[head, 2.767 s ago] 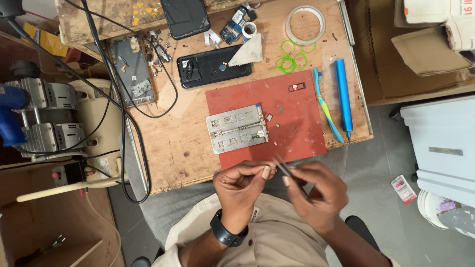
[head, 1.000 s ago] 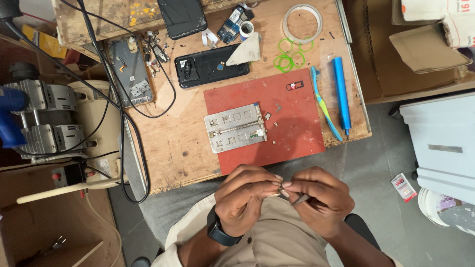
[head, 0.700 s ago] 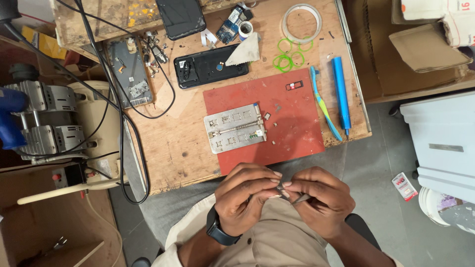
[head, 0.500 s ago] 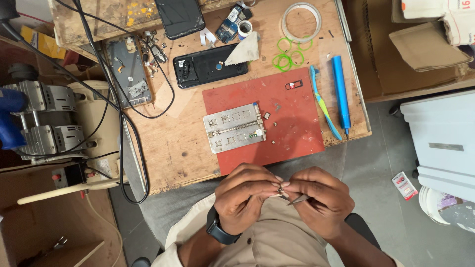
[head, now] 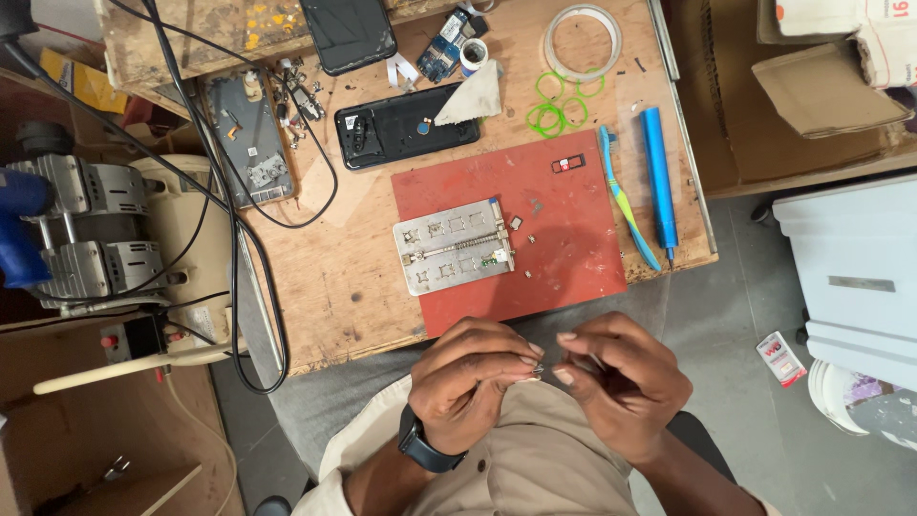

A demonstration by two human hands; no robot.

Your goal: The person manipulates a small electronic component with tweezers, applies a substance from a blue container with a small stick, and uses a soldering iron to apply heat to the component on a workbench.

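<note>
Both hands meet over my lap, below the worktop (head: 363, 287) edge: left hand (head: 475, 382) and right hand (head: 621, 382) pinch a tiny metal part (head: 539, 367) between fingertips, near the red mat (head: 573, 258).

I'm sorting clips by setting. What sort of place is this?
Probably a phone repair bench: an opened phone, a metal holding jig on a red mat, and a small screwdriver.

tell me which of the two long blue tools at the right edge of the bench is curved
The toothbrush, blue and green, lying on the red mat's right edge. The plain blue screwdriver just right of it is a straight cylinder.
</note>
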